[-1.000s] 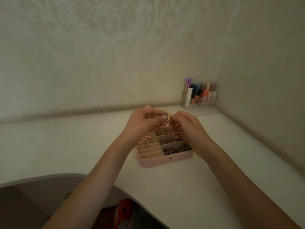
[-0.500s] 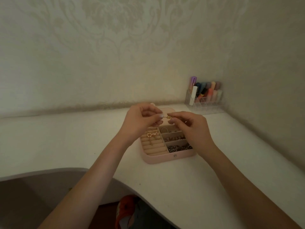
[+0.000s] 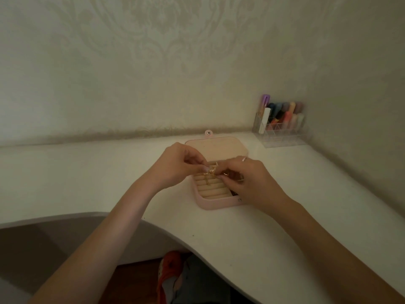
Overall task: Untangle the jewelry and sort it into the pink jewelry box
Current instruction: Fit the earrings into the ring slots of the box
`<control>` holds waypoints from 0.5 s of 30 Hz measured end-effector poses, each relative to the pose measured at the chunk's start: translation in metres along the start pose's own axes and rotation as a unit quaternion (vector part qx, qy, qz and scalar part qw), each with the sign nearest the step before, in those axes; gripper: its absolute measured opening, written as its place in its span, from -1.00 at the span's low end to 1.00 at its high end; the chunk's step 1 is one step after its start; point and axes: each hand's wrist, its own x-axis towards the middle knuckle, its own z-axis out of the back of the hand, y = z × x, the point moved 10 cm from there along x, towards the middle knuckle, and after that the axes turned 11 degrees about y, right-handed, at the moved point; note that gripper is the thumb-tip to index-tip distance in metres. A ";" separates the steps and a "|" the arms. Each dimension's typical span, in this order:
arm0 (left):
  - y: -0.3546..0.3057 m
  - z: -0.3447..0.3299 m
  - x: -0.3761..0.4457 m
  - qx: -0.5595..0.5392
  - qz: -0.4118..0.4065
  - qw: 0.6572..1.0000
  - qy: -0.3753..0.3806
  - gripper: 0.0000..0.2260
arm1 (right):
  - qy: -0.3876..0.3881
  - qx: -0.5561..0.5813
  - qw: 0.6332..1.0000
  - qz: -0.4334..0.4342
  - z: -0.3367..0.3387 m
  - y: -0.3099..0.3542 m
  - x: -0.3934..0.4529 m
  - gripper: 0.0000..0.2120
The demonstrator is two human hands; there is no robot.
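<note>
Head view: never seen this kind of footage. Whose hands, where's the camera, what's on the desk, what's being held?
No machine here: a person wears one wide-angle camera on the head, looking forward and down. The left hand and right hand meet over an open pink jewelry box on a white curved desk. Its lid lies flat behind it; cream ring rolls fill its left side. Both hands pinch a small tangle of gold jewelry just above the box. A clear acrylic organizer of coloured cosmetic tubes stands in the far right corner.
</note>
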 end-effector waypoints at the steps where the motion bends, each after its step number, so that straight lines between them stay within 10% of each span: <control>1: 0.001 -0.001 -0.001 0.018 0.000 1.000 0.005 -0.90 | 0.008 0.002 1.000 -0.003 -0.002 -0.001 -0.001 -0.86; 15: 0.009 -0.007 -0.001 0.135 0.023 0.989 0.051 -0.90 | 0.054 0.026 0.998 0.001 -0.023 0.008 0.000 -0.88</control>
